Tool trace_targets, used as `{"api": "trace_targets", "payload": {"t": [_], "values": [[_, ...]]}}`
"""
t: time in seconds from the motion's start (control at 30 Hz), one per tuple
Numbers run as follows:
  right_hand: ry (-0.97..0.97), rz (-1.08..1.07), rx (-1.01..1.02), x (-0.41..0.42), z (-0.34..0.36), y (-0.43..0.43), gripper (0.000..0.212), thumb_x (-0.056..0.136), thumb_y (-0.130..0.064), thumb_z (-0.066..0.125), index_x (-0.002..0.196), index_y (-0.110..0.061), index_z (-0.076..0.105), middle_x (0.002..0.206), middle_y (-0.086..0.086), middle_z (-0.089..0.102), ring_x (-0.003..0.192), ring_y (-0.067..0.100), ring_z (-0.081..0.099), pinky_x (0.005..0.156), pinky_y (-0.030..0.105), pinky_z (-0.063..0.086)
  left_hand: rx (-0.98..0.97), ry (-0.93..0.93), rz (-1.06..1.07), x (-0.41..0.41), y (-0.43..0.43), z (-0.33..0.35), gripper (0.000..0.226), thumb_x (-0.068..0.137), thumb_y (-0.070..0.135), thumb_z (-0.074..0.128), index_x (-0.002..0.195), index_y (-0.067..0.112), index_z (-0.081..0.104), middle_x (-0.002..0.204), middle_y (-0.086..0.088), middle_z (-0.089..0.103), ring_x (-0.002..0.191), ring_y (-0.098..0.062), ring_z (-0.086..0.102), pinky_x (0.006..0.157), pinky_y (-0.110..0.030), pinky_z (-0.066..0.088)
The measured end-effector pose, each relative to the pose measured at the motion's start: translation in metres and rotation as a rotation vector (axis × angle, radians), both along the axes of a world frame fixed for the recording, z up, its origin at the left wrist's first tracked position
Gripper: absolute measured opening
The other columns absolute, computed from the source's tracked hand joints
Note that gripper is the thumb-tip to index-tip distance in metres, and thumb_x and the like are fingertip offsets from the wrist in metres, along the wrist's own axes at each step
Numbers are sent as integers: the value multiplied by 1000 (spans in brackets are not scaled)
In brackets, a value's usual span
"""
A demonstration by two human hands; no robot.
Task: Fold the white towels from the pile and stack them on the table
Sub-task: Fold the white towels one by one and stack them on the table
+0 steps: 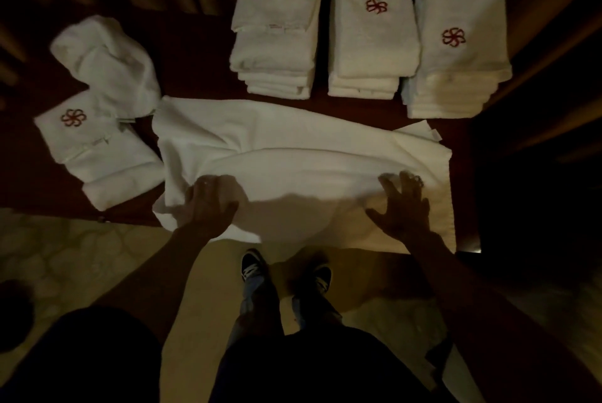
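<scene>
So we've got one white towel (303,155) laid out lengthwise along the near edge of the table (195,57), at 6 o'clock in front of us, with its near hem hanging a bit over the edge. Our left hand (208,204) is at the 7 o'clock end with its fingers curled into a bunched fold. It looks like a grip, though it's dim and a bit blurry. Our right hand (404,204) is at the 5 o'clock end, fingers spread flat on the cloth and holding nothing. We reckon it's pinning and smoothing that side so the towel doesn't slide when the other end gets lifted.

The done stuff is parked out of the way along the far edge, logos up: left stack (273,31), middle stack (371,37) and right stack (459,54), from 12 to 2 o'clock. At 9 o'clock there's a smaller stack (94,148), and the loose pile (107,54) leans against it at 10 o'clock, handy for the next grab. Our guess is the first fold is coming up.
</scene>
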State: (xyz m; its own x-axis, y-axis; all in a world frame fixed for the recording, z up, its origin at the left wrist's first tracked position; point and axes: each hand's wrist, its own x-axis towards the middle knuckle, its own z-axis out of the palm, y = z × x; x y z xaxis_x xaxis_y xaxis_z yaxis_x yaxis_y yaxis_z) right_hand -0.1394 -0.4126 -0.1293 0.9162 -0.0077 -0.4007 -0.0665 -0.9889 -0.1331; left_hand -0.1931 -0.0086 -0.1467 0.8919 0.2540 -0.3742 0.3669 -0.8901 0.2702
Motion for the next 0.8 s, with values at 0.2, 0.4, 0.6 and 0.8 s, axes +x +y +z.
{"api": "trace_targets", "payload": {"t": [0.2, 0.4, 0.6, 0.8], "values": [[70, 86, 113, 18, 12, 46, 97, 81, -72, 61, 158, -38, 12, 167, 3, -7, 153, 33, -6, 116, 66, 9, 152, -83, 17, 1, 5, 12, 95, 76, 66, 69, 150, 18, 32, 152, -12, 33, 139, -39, 32, 102, -61, 40], [64, 207, 168, 34, 5, 101, 97, 82, -70, 62, 158, -37, 12, 168, -2, -8, 153, 29, -10, 118, 66, 6, 105, -105, -37, 10, 21, 4, 100, 76, 67, 68, 155, 27, 23, 163, -12, 16, 150, -32, 17, 108, -63, 33], [204, 166, 111, 30, -16, 118, 116, 73, -77, 66, 158, -36, -2, 165, -9, -19, 150, 27, -23, 110, 77, 11, 25, 222, 28, 14, 38, 4, 126, 55, 92, 61, 148, 50, -13, 162, 0, -26, 151, -26, -21, 110, -71, 19], [257, 171, 73, 36, -16, 133, 129, 67, -75, 73, 157, -33, -10, 164, -4, -26, 147, 34, -29, 106, 82, 10, 28, 296, 9, 28, 49, 9, 140, 45, 91, 68, 146, 49, -20, 159, -4, -34, 149, -28, -24, 110, -71, 20]]}}
